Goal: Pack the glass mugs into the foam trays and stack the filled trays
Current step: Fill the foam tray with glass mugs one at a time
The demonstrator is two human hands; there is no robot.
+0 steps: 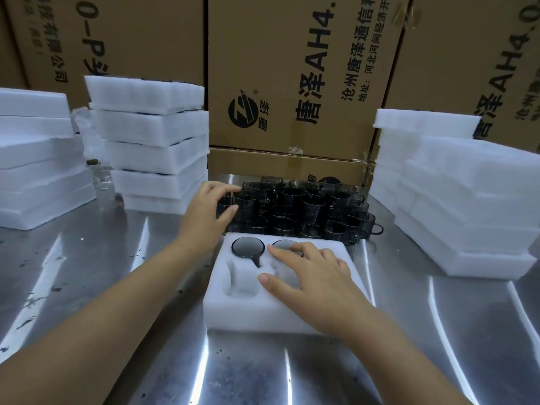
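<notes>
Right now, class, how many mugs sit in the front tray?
2. One mug fills the tray's far-left pocket; a second mug sits far-right, partly under the right hand. Near-left is empty; the hand covers most of near-right.

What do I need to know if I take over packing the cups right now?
Left hand grips the end mug of the loose mugs behind the tray.
Right hand lies flat on the foam tray, fingers on the far-right mug.
Done: far-left mug and far-right mug sit in their pockets.
Left: the near-left pocket is empty; the near-right one is hidden under the hand. Fill them, then probably stack this tray on the tray stack at back left.
</notes>
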